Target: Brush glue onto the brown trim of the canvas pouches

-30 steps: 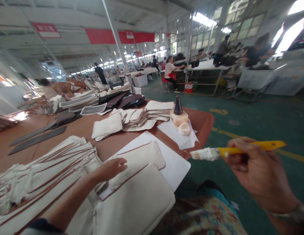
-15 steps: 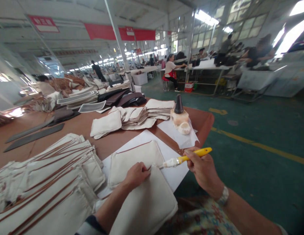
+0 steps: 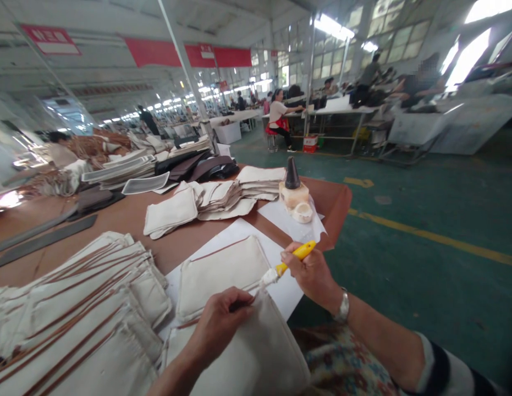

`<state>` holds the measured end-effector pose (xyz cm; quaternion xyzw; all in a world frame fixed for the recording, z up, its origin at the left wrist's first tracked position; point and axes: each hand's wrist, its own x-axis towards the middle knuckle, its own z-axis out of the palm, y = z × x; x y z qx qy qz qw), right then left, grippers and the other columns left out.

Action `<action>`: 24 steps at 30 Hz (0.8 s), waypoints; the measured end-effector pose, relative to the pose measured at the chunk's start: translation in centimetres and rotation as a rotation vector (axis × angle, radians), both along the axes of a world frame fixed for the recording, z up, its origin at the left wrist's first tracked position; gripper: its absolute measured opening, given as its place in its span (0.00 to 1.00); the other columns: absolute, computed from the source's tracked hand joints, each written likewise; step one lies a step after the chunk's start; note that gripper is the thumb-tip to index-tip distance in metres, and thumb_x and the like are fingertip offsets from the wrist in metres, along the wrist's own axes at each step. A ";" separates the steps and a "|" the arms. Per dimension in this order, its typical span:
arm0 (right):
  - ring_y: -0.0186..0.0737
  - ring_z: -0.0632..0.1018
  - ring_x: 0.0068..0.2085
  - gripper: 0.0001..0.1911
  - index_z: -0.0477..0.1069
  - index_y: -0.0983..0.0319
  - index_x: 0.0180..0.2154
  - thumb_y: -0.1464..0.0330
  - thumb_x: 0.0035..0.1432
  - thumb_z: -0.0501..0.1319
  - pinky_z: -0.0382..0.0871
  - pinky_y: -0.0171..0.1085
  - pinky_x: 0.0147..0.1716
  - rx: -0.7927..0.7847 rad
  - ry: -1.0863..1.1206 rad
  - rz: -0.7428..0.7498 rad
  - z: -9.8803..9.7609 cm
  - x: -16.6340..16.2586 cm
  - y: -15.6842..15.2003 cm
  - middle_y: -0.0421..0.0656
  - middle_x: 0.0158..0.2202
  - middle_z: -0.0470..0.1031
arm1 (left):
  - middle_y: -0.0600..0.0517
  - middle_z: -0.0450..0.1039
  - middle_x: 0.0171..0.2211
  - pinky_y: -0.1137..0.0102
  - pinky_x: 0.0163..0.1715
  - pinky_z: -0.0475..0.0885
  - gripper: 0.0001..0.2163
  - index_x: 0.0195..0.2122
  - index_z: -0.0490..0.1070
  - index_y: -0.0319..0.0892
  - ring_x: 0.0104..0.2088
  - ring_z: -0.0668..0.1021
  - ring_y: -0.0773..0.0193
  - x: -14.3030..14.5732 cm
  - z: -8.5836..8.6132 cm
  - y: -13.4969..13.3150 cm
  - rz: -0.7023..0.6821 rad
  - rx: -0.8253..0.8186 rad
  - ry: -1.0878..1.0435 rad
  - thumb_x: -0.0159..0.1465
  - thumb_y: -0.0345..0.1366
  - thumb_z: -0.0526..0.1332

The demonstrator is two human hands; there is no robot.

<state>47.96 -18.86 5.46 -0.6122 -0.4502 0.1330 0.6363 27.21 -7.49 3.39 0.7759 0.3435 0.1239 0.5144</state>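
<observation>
My right hand (image 3: 315,275) is closed round a yellow-handled paintbrush (image 3: 295,257). White, glue-like paste coats its bristles, which meet the top edge of a cream fabric panel (image 3: 256,344) close to me. With fingers pinched, my left hand (image 3: 226,322) grips that panel at its upper edge, close to the brush tip. Beyond it a second cream panel (image 3: 223,269) with a brown strip along its far edge lies on a white sheet (image 3: 239,228). The near panel's lower part runs out of view.
Cream panels with brown edging are piled at left (image 3: 91,297). Smaller cream pieces (image 3: 173,209) are stacked behind. A paste-smeared bottle with a dark cone top (image 3: 292,181) stands near the brown table's right corner (image 3: 334,203). Co-workers sit and stand farther off.
The brush has moved left along the panel's edge and its handle tilts more steeply. My left hand has shifted slightly down and left, still pinching. The whole view has turned a little right.
</observation>
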 end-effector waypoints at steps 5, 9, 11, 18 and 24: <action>0.32 0.65 0.19 0.16 0.71 0.64 0.29 0.61 0.65 0.58 0.57 0.30 0.20 0.030 -0.028 -0.038 1.7 -0.5 -1.8 0.37 0.17 0.64 | 0.50 0.79 0.32 0.69 0.36 0.69 0.09 0.35 0.80 0.40 0.35 0.78 0.58 -0.4 0.8 -0.9 -0.001 0.078 -0.042 0.57 0.39 0.65; 0.33 0.65 0.21 0.16 0.70 0.64 0.27 0.62 0.65 0.57 0.58 0.31 0.22 0.023 -0.142 0.021 1.7 -1.2 -2.3 0.38 0.19 0.65 | 0.51 0.77 0.30 0.71 0.33 0.70 0.05 0.34 0.79 0.42 0.32 0.78 0.62 -0.8 0.6 -1.6 -0.047 0.288 -0.108 0.61 0.37 0.65; 0.33 0.66 0.22 0.15 0.70 0.64 0.27 0.63 0.64 0.58 0.58 0.32 0.23 0.031 -0.156 -0.013 1.7 -0.6 -2.7 0.39 0.20 0.65 | 0.52 0.77 0.30 0.72 0.32 0.69 0.04 0.34 0.78 0.42 0.31 0.78 0.64 -1.2 0.4 -1.9 -0.083 0.498 -0.197 0.64 0.35 0.63; 0.32 0.64 0.20 0.16 0.72 0.64 0.29 0.61 0.66 0.61 0.56 0.31 0.19 0.085 0.080 0.005 4.5 1.0 -5.8 0.37 0.18 0.63 | 0.50 0.81 0.38 0.65 0.41 0.65 0.09 0.45 0.76 0.38 0.34 0.76 0.65 -2.8 1.2 -3.3 -0.391 1.380 -0.391 0.70 0.25 0.57; 0.30 0.66 0.24 0.12 0.70 0.62 0.31 0.68 0.69 0.59 0.58 0.31 0.24 0.036 -0.157 0.176 5.5 -1.9 -7.8 0.37 0.24 0.66 | 0.44 0.81 0.42 0.60 0.42 0.64 0.15 0.47 0.76 0.32 0.37 0.77 0.61 -3.2 2.1 -4.3 -0.472 1.567 -0.358 0.73 0.26 0.49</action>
